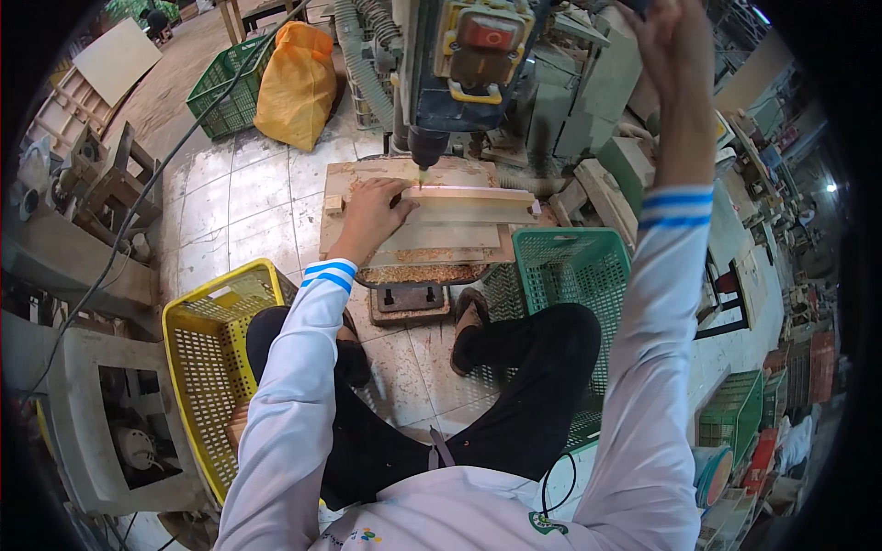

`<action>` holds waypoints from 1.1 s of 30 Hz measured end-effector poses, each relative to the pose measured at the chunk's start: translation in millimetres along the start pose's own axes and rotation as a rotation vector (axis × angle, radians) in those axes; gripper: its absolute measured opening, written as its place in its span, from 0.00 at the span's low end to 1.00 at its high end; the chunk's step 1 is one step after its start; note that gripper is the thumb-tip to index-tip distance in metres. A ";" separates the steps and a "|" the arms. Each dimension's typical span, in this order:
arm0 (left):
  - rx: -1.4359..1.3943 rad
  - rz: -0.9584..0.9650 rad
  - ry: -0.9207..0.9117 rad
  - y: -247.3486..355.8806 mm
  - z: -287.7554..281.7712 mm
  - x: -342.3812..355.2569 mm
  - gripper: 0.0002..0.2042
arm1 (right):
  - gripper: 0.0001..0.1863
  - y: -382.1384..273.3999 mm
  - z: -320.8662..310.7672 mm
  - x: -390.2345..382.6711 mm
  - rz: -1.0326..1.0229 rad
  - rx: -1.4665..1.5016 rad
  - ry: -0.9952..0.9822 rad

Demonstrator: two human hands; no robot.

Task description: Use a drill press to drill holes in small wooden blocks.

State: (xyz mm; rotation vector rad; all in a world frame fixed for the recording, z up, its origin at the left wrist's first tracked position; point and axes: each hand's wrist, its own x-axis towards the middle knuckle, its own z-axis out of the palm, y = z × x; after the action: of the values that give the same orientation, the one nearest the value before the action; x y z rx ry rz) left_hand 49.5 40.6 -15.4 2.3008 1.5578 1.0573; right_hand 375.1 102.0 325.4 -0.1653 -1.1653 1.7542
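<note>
My left hand [377,216] grips the left end of a pale wooden strip [473,203], fingers curled over it beside the bit [421,178] of a drill press [446,110]. The strip lies across the board-topped work table [349,176], which has shavings along its front, and a small wood block [333,204] sits at the left. My right hand [666,46] is raised at the top right, fingers closed around a dark part at the picture's edge that I cannot make out. A red switch [482,32] is on the machine's head.
A yellow crate [197,358] with wooden pieces is by my left leg, a green crate [565,257] by my right. A yellow sack [292,92] and green crate [216,87] stand behind. Machinery [119,413] lines the left, wood and frames the right. A cable runs across the upper left.
</note>
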 end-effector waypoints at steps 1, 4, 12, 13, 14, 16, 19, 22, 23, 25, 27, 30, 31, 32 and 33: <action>0.024 0.021 0.038 -0.6 1.2 -0.5 0.18 | 0.27 -16.4 13.6 13.4 0.238 0.276 -0.077; 0.028 0.033 0.082 -1.5 3.5 -1.3 0.17 | 0.19 -15.5 33.5 62.9 0.295 0.649 -0.221; 0.005 -0.021 0.045 0.3 2.1 -1.7 0.16 | 0.17 -2.4 13.9 67.2 0.230 0.702 -0.261; -0.013 -0.017 0.051 0.3 2.1 -1.6 0.16 | 0.17 -4.1 7.4 66.0 0.231 0.697 -0.264; -0.038 -0.002 0.059 0.1 2.2 -1.2 0.16 | 0.17 -5.6 0.5 65.6 0.229 0.695 -0.263; -0.034 -0.018 0.057 -0.2 2.3 -0.8 0.17 | 0.16 -10.5 -11.6 65.4 0.220 0.693 -0.270; -0.017 -0.032 0.050 0.3 2.3 -2.4 0.17 | 0.15 -19.2 -19.0 63.7 0.225 0.669 -0.268; -0.010 -0.038 0.046 1.9 1.7 -1.7 0.16 | 0.15 -18.3 -9.8 55.3 0.243 0.631 -0.258; -0.027 -0.027 0.046 2.4 1.1 -1.5 0.16 | 0.16 -15.7 -2.7 50.8 0.227 0.616 -0.256; -0.023 -0.051 0.031 3.7 0.3 -1.5 0.16 | 0.16 -3.1 13.0 39.5 0.208 0.605 -0.255; -0.024 -0.062 0.022 4.2 0.0 -1.2 0.16 | 0.17 17.1 27.2 29.9 -0.710 -0.594 0.312; -0.006 -0.039 0.037 3.2 0.9 -1.1 0.16 | 0.18 32.9 43.9 14.5 -0.752 -0.646 0.366; 0.001 -0.050 0.031 2.5 1.5 -1.1 0.16 | 0.18 35.5 45.9 12.0 -0.750 -0.646 0.368; -0.001 -0.038 0.041 2.0 2.5 -1.3 0.16 | 0.18 36.3 45.4 9.9 -0.767 -0.659 0.324; 0.007 -0.062 0.024 1.5 3.5 -1.5 0.16 | 0.18 35.4 43.0 8.7 -0.785 -0.672 0.278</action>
State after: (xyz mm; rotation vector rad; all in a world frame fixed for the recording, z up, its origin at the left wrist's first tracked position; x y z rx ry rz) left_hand 52.5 39.5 -18.0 2.2366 1.6327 1.0705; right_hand 323.4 79.9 324.5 -0.2912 -1.3287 0.6039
